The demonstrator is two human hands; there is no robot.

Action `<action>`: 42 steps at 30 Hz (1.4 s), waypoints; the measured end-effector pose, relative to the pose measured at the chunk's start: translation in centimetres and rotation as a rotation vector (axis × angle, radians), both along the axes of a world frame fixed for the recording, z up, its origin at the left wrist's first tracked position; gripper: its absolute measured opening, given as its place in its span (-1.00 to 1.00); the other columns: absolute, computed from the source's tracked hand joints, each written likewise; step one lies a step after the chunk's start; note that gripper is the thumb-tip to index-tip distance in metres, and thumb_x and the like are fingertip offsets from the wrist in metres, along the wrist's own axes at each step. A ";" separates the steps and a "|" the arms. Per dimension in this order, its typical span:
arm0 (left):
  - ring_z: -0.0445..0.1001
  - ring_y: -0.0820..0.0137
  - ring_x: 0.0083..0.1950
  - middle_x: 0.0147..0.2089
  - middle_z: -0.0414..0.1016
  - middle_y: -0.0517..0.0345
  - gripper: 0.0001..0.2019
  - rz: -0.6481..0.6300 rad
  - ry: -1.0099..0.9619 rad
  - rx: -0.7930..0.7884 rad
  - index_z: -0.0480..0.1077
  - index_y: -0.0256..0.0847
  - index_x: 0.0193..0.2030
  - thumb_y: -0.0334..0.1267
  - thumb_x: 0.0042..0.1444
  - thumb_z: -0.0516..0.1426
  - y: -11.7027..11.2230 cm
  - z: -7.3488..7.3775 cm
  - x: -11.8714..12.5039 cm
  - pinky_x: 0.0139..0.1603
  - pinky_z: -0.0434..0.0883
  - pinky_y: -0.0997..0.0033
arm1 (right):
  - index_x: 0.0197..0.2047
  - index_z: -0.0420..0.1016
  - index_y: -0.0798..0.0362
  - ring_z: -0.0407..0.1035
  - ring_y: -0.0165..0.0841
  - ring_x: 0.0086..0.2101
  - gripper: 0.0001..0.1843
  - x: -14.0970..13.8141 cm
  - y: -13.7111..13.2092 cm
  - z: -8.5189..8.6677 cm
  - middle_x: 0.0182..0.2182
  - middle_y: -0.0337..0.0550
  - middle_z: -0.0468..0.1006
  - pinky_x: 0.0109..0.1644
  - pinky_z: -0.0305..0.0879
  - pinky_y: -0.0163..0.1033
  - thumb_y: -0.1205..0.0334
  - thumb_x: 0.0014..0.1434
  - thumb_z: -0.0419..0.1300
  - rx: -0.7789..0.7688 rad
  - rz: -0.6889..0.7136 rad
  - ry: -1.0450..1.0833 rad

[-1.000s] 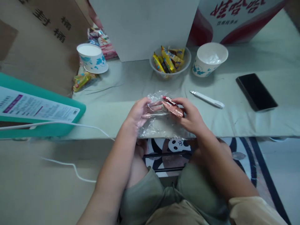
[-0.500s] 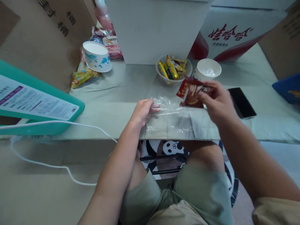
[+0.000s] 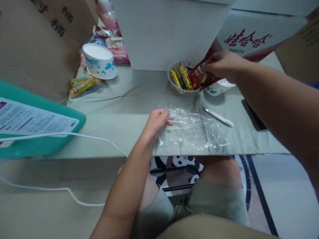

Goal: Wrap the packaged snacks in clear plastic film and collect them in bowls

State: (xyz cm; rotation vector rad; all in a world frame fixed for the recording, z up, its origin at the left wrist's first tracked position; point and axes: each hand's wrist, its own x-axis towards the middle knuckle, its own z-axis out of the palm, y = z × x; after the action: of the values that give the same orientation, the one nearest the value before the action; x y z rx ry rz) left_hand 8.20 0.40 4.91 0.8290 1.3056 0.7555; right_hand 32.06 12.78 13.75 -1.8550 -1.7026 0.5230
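My left hand is closed on the left edge of a clear plastic bag, which lies flat and crinkled along the table's front edge. My right hand reaches to the back and grips a brown and red snack packet. That packet hangs over the right rim of a translucent bowl, its lower end close to the snacks inside. Small yellow-wrapped snacks fill the bowl. Behind my right wrist, a white paper bowl with blue leaves is partly hidden.
A white box cutter or pen-like tool lies right of the bag, with a black phone beyond. At left stand a green jug, a white cable, another paper bowl and snack packs. Large boxes line the back.
My right hand has moved back and up with the packet, from above the bag to the bowl of snacks. The white tool is now uncovered. My left hand stays at the bag.
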 end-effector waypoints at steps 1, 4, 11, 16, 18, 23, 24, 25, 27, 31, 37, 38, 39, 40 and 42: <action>0.56 0.46 -0.45 -0.26 0.66 0.03 -0.77 -0.006 0.000 0.003 0.29 -0.20 -0.52 -0.35 0.17 0.15 0.0 0.0 0.0 -0.54 0.19 0.52 | -0.17 0.63 0.34 0.53 -0.27 -0.27 -0.76 -0.6 -0.3 0.7 -0.42 -0.20 0.56 -0.10 0.43 0.06 0.36 0.09 0.35 -0.031 -0.059 -0.008; 0.56 0.48 -0.43 -0.27 0.65 0.05 -0.78 -0.041 0.003 0.003 0.25 -0.20 -0.52 -0.35 0.15 0.12 0.1 0.2 0.1 -0.51 0.22 0.54 | 0.10 0.59 0.27 0.44 -0.44 -0.24 -0.61 -2.9 -1.2 2.8 -0.18 -0.10 0.62 0.05 0.46 0.03 0.31 0.22 0.27 0.047 -0.055 -0.007; 0.58 0.48 -0.39 -0.20 0.66 0.03 -0.78 -0.084 0.033 0.014 0.26 -0.21 -0.52 -0.33 0.14 0.10 -0.2 0.1 0.3 -0.48 0.22 0.52 | -0.01 0.55 0.26 0.52 -0.17 -0.02 -0.65 -7.5 -0.6 0.3 -0.01 0.11 0.66 0.19 0.41 0.12 0.17 0.24 0.31 -0.091 0.173 -0.437; 0.59 0.47 -0.39 -0.24 0.65 0.04 -0.76 -0.104 0.016 0.024 0.20 -0.20 -0.53 -0.33 0.15 0.10 -0.3 0.0 0.1 -0.46 0.22 0.50 | -0.16 0.49 0.25 0.52 -0.04 0.11 -0.63 -8.6 1.1 -1.6 -0.01 0.08 0.67 0.25 0.36 0.12 0.15 0.10 0.42 -0.183 0.210 -0.504; 0.57 0.48 -0.40 -0.24 0.64 0.04 -0.75 -0.110 0.012 0.033 0.20 -0.20 -0.52 -0.34 0.17 0.10 -0.3 -0.1 0.0 -0.44 0.25 0.49 | -0.06 0.47 0.28 0.51 -0.02 0.13 -0.47 -8.6 0.6 -0.7 0.02 0.08 0.65 0.24 0.36 0.13 0.05 0.06 0.44 -0.189 0.200 -0.510; 0.59 0.45 -0.41 -0.31 0.57 0.17 -0.77 -0.094 0.020 0.121 0.20 -0.16 -0.33 -0.20 0.23 0.19 -0.4 -0.4 -0.7 -0.30 0.37 0.43 | 0.11 0.42 0.20 0.56 -0.18 0.00 -0.62 -5.7 -6.4 -0.3 -0.06 0.05 0.67 0.20 0.40 0.09 0.11 0.37 0.16 0.152 0.135 -0.222; 0.60 0.43 -0.41 -0.31 0.56 0.20 -0.75 -0.099 0.037 0.136 0.22 -0.14 -0.24 -0.14 0.21 0.25 -0.5 -0.5 -0.9 -0.29 0.37 0.41 | 0.07 0.44 0.15 0.56 -0.23 -0.05 -0.69 -4.6 -8.7 -1.3 -0.07 0.04 0.66 0.16 0.43 0.03 0.16 0.34 0.18 0.222 0.159 -0.120; 0.61 0.42 -0.41 -0.29 0.56 0.22 -0.67 -0.112 0.054 0.149 0.24 -0.12 -0.13 -0.10 0.16 0.30 -0.7 -0.6 -1.1 -0.29 0.38 0.40 | 0.08 0.45 0.11 0.56 -0.23 -0.07 -0.67 -3.5 -11.0 -2.6 -0.05 0.06 0.66 0.12 0.46 0.00 0.15 0.30 0.21 0.250 0.182 -0.022; 0.62 0.40 -0.37 -0.19 0.58 0.19 -0.46 -0.171 0.069 0.163 0.24 -0.08 0.09 -0.09 0.07 0.38 -1.0 -0.6 -1.4 -0.27 0.41 0.38 | 0.18 0.42 0.04 0.54 -0.13 0.04 -0.45 -1.5 -15.7 -5.7 0.09 0.11 0.60 0.14 0.46 0.07 0.00 0.18 0.32 0.176 0.208 0.109; 0.62 0.39 -0.29 -0.13 0.63 0.09 -0.39 -0.308 0.106 0.193 0.29 -0.17 0.22 -0.28 0.05 0.38 -1.2 -0.6 -1.2 -0.22 0.48 0.39 | 0.23 0.42 -0.03 0.55 -0.05 0.05 -0.23 -0.1 -21.9 -10.4 0.17 0.10 0.59 0.14 0.49 0.14 -0.11 0.01 0.46 -0.030 0.119 0.208; 0.36 0.60 -0.57 -0.28 0.63 0.16 -0.96 -0.277 0.156 0.272 0.47 -0.24 -0.20 -0.37 0.20 0.22 -0.8 -0.6 -0.5 -0.52 0.35 0.52 | -0.24 0.57 -0.02 0.58 -0.28 -0.29 -0.84 0.1 -24.1 -12.0 -0.27 -0.13 0.69 -0.17 0.50 -0.13 0.08 0.26 0.27 0.005 -0.067 0.314; 0.29 0.62 -0.61 -0.31 0.62 0.17 -1.00 -0.241 0.143 0.285 0.46 -0.23 -0.23 -0.38 0.22 0.21 -0.6 -0.6 -0.4 -0.58 0.30 0.54 | -0.25 0.56 -0.03 0.57 -0.30 -0.30 -0.90 0.3 -24.3 -12.0 -0.27 -0.15 0.69 -0.18 0.49 -0.16 0.15 0.25 0.28 0.058 -0.065 0.287; 0.24 0.63 -0.64 -0.34 0.61 0.19 -0.96 -0.199 0.131 0.299 0.45 -0.23 -0.26 -0.36 0.24 0.20 -0.5 -0.7 -0.4 -0.62 0.24 0.55 | -0.26 0.56 -0.04 0.56 -0.32 -0.32 -0.96 0.6 -24.6 -11.9 -0.28 -0.17 0.68 -0.19 0.48 -0.18 0.22 0.23 0.28 0.117 -0.043 0.244; 0.21 0.64 -0.66 -0.38 0.59 0.20 -0.92 -0.148 0.122 0.308 0.44 -0.22 -0.28 -0.34 0.27 0.19 -0.4 -0.7 -0.4 -0.66 0.19 0.55 | -0.27 0.55 -0.04 0.54 -0.33 -0.33 -0.95 0.9 -25.0 -11.9 -0.30 -0.19 0.66 -0.20 0.47 -0.20 0.30 0.22 0.26 0.172 -0.004 0.189; 0.18 0.63 -0.69 -0.47 0.53 0.24 -0.87 -0.049 0.109 0.298 0.41 -0.19 -0.30 -0.28 0.31 0.17 -0.1 -0.7 -0.4 -0.71 0.08 0.55 | -0.28 0.54 -0.04 0.52 -0.34 -0.32 -0.86 1.3 -26.0 -11.7 -0.31 -0.20 0.63 -0.21 0.45 -0.22 0.40 0.22 0.22 0.235 0.122 0.094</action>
State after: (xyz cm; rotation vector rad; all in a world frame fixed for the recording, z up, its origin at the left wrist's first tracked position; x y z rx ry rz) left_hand 7.77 0.32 4.26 1.1501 1.2804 0.8888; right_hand 33.41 -13.20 2.08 -1.5459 -1.7406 0.4300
